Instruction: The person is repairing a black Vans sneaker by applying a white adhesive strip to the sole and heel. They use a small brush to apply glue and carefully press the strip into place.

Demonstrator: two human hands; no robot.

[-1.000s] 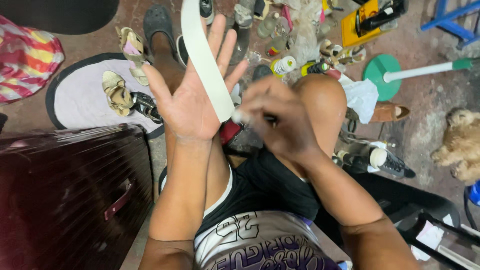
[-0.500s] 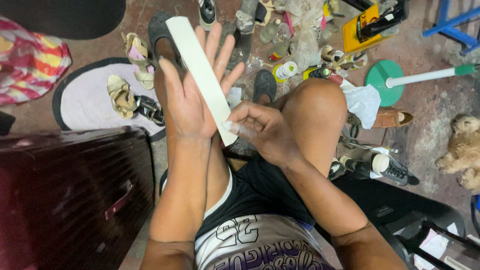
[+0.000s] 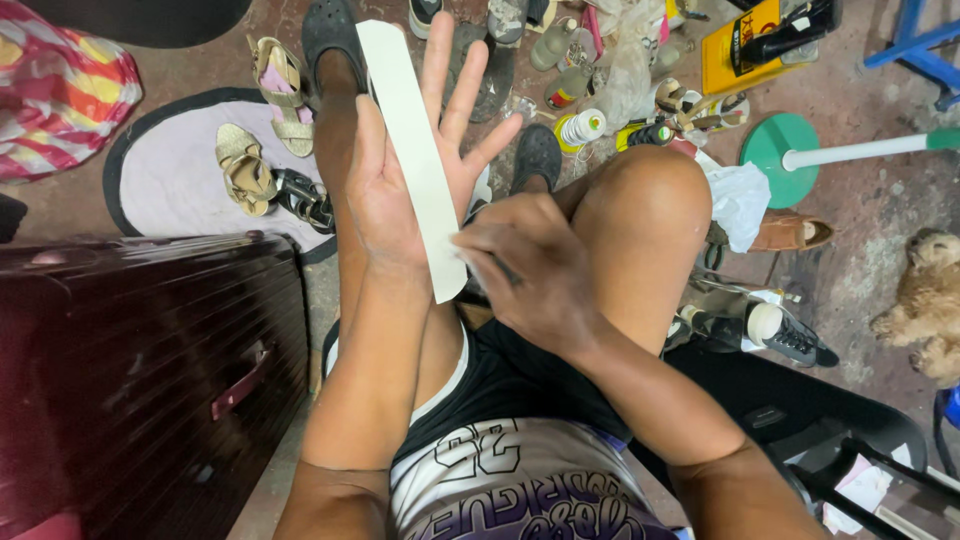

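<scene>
Far left: a dark maroon suitcase [image 3: 140,380], with sandals [image 3: 262,150] on a pale round mat [image 3: 165,195] beyond. Left hand [image 3: 400,190] flat and open, fingers spread, gripping nothing, merely supporting a long white strip [image 3: 410,150] laid across palm. Strip's long axis nearly upright, rounded end pointed away, leaning slightly left. Right hand [image 3: 530,270] closed at strip's near end; whether pinching strip or something else, impossible to tell. Far right: green disc [image 3: 775,145], tan dog [image 3: 925,300].
</scene>
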